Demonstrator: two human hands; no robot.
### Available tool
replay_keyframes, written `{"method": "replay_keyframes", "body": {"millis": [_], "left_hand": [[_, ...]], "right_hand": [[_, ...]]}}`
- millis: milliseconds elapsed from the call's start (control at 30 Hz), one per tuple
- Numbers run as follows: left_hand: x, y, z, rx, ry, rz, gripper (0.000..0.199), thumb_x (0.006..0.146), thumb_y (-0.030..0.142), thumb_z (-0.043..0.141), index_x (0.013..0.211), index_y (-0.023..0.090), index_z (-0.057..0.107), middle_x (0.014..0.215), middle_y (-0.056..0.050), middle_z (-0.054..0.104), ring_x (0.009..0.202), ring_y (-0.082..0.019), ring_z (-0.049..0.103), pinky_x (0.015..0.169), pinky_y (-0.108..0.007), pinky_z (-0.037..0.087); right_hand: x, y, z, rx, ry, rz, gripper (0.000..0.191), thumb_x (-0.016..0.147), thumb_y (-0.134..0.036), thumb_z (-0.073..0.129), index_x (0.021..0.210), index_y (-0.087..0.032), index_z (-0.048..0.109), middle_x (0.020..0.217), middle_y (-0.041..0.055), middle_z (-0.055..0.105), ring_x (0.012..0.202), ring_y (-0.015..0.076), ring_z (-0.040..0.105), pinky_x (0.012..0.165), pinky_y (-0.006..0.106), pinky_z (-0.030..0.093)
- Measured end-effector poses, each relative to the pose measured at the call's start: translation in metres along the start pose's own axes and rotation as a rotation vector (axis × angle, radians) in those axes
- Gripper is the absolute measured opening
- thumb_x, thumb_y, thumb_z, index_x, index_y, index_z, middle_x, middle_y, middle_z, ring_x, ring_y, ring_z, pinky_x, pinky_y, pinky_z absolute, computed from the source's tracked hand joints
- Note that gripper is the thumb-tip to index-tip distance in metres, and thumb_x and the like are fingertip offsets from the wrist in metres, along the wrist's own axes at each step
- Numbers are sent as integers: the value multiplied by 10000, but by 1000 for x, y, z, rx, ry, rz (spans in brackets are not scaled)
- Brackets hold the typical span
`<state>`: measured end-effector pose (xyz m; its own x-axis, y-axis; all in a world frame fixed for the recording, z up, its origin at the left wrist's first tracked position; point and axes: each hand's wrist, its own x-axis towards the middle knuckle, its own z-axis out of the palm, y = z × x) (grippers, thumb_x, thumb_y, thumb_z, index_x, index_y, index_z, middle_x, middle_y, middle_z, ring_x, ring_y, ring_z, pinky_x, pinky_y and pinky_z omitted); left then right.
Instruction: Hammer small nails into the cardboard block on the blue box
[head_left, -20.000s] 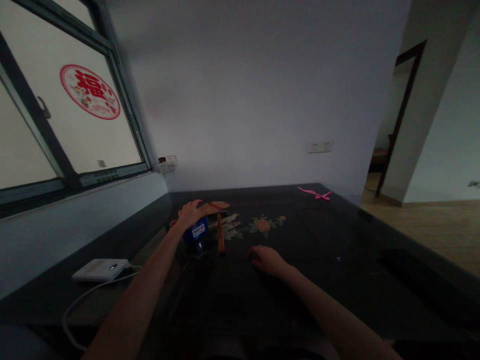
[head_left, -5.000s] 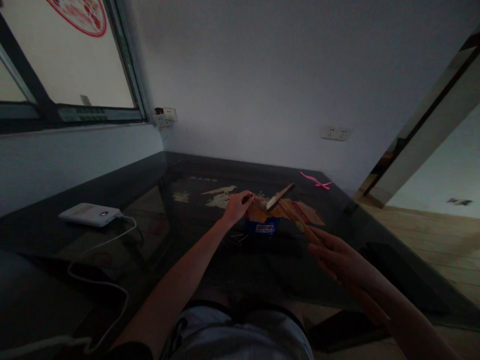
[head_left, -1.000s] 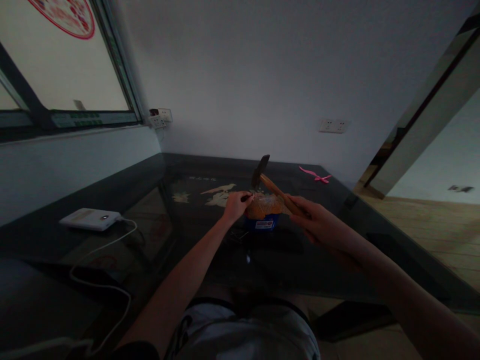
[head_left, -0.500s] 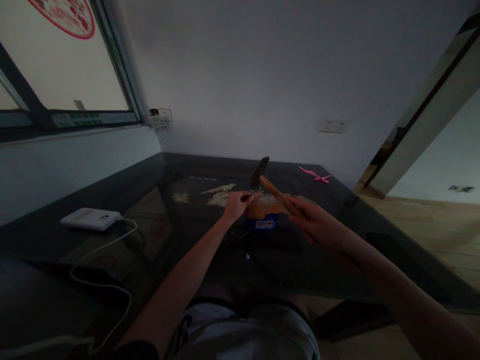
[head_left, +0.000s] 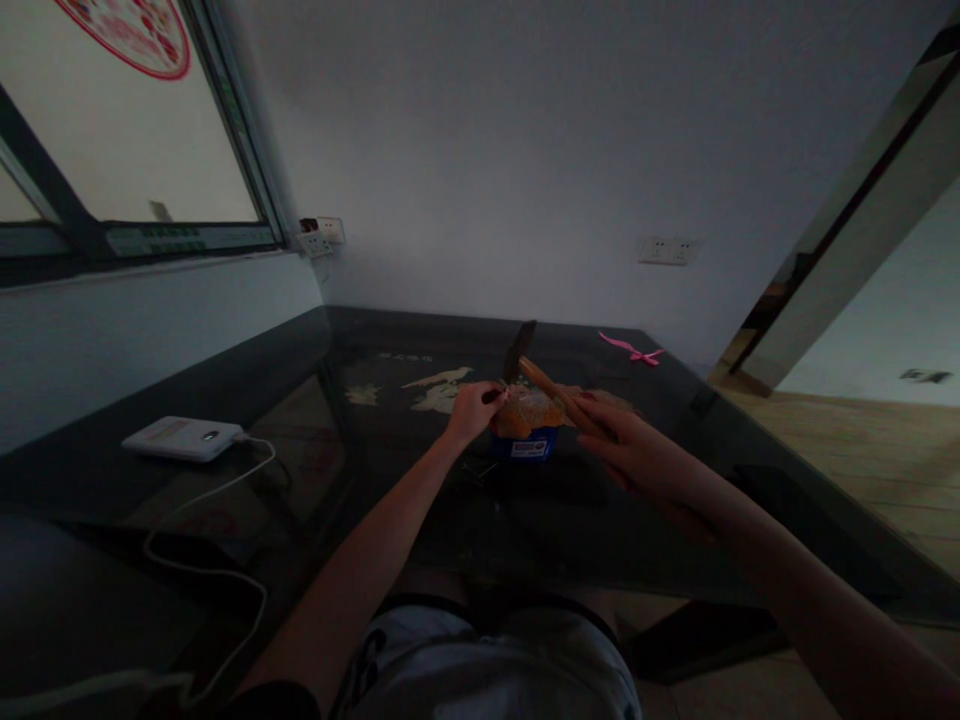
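My right hand [head_left: 634, 435] is wrapped round the wooden handle of a hammer [head_left: 551, 385]. Its dark metal head is low, close to the fingertips of my left hand [head_left: 472, 410]. Those left fingers are pinched together at the left edge of a rough orange-brown lump [head_left: 529, 408]; whatever is between them is too small and dark to make out. The lump sits on a blue box [head_left: 529, 447] with a pale label, which stands on the dark glossy table [head_left: 420, 520]. A few thin, shiny nail-like pieces [head_left: 478, 470] lie just left of the box.
A white power bank [head_left: 182, 438] with a white cable [head_left: 202, 495] lies on the table's left side. A pink ribbon-like item [head_left: 634, 350] is near the back right. Wall sockets [head_left: 667, 251] are on the wall behind, and a window is at upper left.
The hammer head has dropped slightly, closer to my left fingertips. My left hand and the blue box have stayed in place.
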<state>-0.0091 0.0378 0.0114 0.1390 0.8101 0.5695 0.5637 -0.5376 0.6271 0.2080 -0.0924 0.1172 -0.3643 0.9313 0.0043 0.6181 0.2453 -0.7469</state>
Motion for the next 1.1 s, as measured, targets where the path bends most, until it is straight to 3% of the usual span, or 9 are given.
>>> {"method": "replay_keyframes", "body": {"millis": [300,500,633,833,1000,1100], "left_hand": [[0,3,-1,-24,9,9,128,781,229,590,807,154,692,803,-55,709,727,-167,641,700,-286,489],[0,2,-2,10,-9,18,157,780,246,590,830,144,698,798,-60,709,721,-174,642,679,-279,491],[1,3,-2,-14,-16,15,132,781,205,580,824,154,694,815,-52,713,739,-170,647,712,-286,497],[-1,2,-1,-65,9,37,133,790,198,559,822,156,680,842,-55,708,775,-168,648,734,-289,508],[0,-2,0,-134,-14,50,149,787,188,545,879,159,658,856,-45,690,775,-146,641,735,-272,514],[1,-1,-1,-185,-46,26,172,778,176,544,917,154,642,857,-41,679,772,-134,637,722,-261,521]], "right_hand": [[-5,1,-2,51,50,-12,551,819,-275,459,1339,-127,354,480,-90,418,322,79,414,303,178,353],[-3,10,4,68,-13,55,584,813,-234,463,1374,-140,330,514,-80,440,337,71,424,307,170,343],[-4,14,5,126,61,-2,582,809,-298,497,1356,-155,361,508,-78,456,340,79,425,312,180,348],[-2,33,29,413,167,-42,556,809,-361,524,1300,-168,349,446,-115,410,287,68,360,287,163,283],[8,59,56,766,201,-132,323,825,-416,505,1061,-208,432,602,-82,429,285,28,324,275,172,208],[9,67,62,895,213,-189,289,831,-418,493,1046,-238,425,630,-81,384,297,26,296,281,180,195]]}}
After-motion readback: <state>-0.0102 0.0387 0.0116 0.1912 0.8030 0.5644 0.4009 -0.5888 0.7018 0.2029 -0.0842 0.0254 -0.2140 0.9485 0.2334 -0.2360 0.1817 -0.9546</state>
